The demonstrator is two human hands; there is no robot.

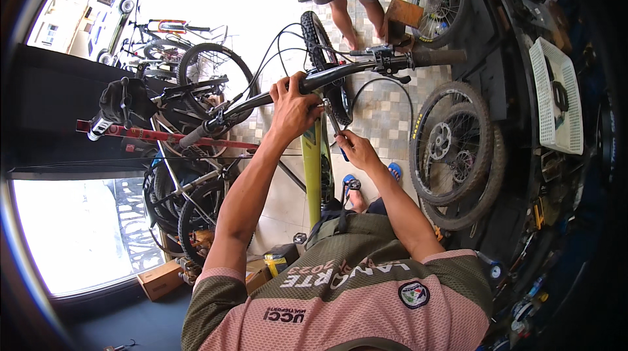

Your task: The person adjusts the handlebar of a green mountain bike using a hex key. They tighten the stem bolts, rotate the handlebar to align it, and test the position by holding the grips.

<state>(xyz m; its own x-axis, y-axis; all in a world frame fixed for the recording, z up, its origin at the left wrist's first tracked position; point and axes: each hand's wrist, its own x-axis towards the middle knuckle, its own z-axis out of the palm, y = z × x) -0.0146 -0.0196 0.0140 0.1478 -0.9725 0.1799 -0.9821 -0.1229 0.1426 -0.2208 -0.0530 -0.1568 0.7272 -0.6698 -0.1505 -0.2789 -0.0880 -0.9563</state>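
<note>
The hands (pixel 296 110) hold a black handlebar (pixel 332 75) (left) and tool (pixel 331 115) (right).

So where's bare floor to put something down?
Bare tiled floor shows between the green frame and the loose wheels, under a looping black cable. Another patch lies between that frame and the parked bikes. It's crowded among those bikes and around the white basket.

Tiled floor (pixel 381 115) under sandals (pixel 394 169), perhaps wheels (pixel 440 140)
</note>
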